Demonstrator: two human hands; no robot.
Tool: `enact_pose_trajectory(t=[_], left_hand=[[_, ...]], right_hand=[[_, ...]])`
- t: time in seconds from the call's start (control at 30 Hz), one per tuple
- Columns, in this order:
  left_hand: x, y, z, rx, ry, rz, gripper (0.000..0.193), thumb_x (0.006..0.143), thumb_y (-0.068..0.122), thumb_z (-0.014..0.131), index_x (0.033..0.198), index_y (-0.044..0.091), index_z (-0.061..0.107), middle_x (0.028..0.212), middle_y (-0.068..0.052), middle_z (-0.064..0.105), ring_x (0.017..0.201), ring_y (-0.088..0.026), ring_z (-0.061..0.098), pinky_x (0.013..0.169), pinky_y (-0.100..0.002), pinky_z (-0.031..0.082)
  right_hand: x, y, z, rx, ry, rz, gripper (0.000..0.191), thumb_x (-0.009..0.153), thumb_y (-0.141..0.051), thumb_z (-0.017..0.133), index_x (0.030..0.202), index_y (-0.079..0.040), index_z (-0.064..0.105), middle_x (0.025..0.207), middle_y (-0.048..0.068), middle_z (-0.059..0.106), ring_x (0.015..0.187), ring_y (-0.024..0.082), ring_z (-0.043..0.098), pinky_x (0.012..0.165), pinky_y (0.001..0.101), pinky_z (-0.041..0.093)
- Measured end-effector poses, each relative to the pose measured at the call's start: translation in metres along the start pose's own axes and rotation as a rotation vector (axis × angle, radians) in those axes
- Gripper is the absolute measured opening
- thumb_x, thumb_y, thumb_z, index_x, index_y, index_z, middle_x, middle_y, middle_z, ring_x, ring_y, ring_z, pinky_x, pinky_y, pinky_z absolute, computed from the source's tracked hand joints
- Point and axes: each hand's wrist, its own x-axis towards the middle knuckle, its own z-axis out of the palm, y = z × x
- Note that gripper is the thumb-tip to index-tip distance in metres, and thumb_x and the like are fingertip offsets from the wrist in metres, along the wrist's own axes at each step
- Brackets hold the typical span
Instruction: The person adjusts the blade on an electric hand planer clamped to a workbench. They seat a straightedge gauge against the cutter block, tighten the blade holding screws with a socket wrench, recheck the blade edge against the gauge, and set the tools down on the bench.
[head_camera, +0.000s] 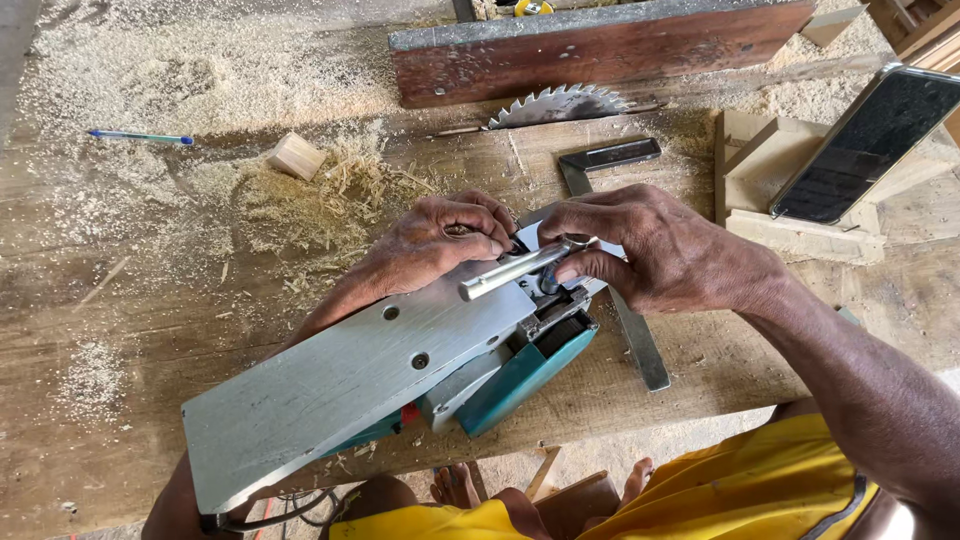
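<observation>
An upturned electric planer (400, 375) is lying on the near edge of a sawdust-covered workbench (130, 300), the left hand (440, 245) gripping its far end while the right hand (640, 250) is clamping a metal socket wrench (510, 270) that could slip toward the blades.

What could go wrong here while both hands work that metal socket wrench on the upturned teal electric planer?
The silver socket wrench could slip, driving the right hand or left hand onto the cutter area. The upturned teal electric planer overhangs the sawdust-covered wooden bench edge and might tip. The exposed circular saw blade stands just beyond the hands.
</observation>
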Motion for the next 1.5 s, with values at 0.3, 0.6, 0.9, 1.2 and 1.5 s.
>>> enact_pose_trajectory(t=[0.3, 0.6, 0.9, 1.2, 1.5], left_hand=[[0.000, 0.003, -0.001, 0.103, -0.005, 0.042, 0.016, 0.085, 0.013, 0.076, 0.100, 0.011, 0.078, 0.115, 0.002, 0.070, 0.110, -0.013, 0.068, 0.098, -0.031, 0.059], [-0.015, 0.021, -0.001, -0.160, -0.007, 0.104, 0.032, 0.094, 0.021, 0.074, 0.126, 0.015, 0.068, 0.122, -0.003, 0.073, 0.116, -0.017, 0.070, 0.106, -0.036, 0.062], [-0.019, 0.025, -0.007, -0.332, 0.114, 0.117, 0.028, 0.105, 0.024, 0.064, 0.120, 0.001, 0.065, 0.097, -0.010, 0.076, 0.097, -0.017, 0.075, 0.096, -0.036, 0.060], [-0.018, 0.026, -0.006, -0.186, 0.149, 0.072, 0.026, 0.106, 0.026, 0.061, 0.115, 0.002, 0.067, 0.093, -0.009, 0.077, 0.092, -0.014, 0.075, 0.089, -0.030, 0.060], [-0.015, 0.018, -0.003, -0.313, 0.116, 0.055, 0.030, 0.106, 0.026, 0.055, 0.119, 0.000, 0.062, 0.109, -0.015, 0.074, 0.110, -0.023, 0.075, 0.105, -0.037, 0.060]], right_hand=[[0.001, -0.006, 0.003, -0.083, -0.078, 0.251, 0.031, 0.091, -0.030, 0.065, 0.109, -0.005, 0.067, 0.081, 0.010, 0.076, 0.060, 0.025, 0.073, 0.058, 0.0421, 0.056], [0.004, -0.020, 0.006, -0.061, 0.017, 0.228, 0.026, 0.097, -0.028, 0.064, 0.106, -0.004, 0.067, 0.060, 0.012, 0.069, 0.051, 0.027, 0.070, 0.052, 0.0427, 0.052], [-0.005, -0.030, 0.002, 0.081, -0.017, 0.382, 0.029, 0.100, -0.025, 0.054, 0.118, -0.005, 0.064, 0.054, 0.007, 0.065, 0.038, 0.018, 0.058, 0.039, 0.0377, 0.043], [-0.010, -0.027, 0.002, 0.064, -0.067, 0.426, 0.027, 0.102, -0.017, 0.047, 0.120, -0.006, 0.063, 0.062, 0.007, 0.064, 0.049, 0.014, 0.060, 0.045, 0.0342, 0.047], [-0.008, -0.024, 0.007, 0.331, -0.067, 0.613, 0.030, 0.099, -0.022, 0.053, 0.122, -0.010, 0.068, 0.060, 0.000, 0.059, 0.050, 0.007, 0.048, 0.043, 0.0288, 0.039]])
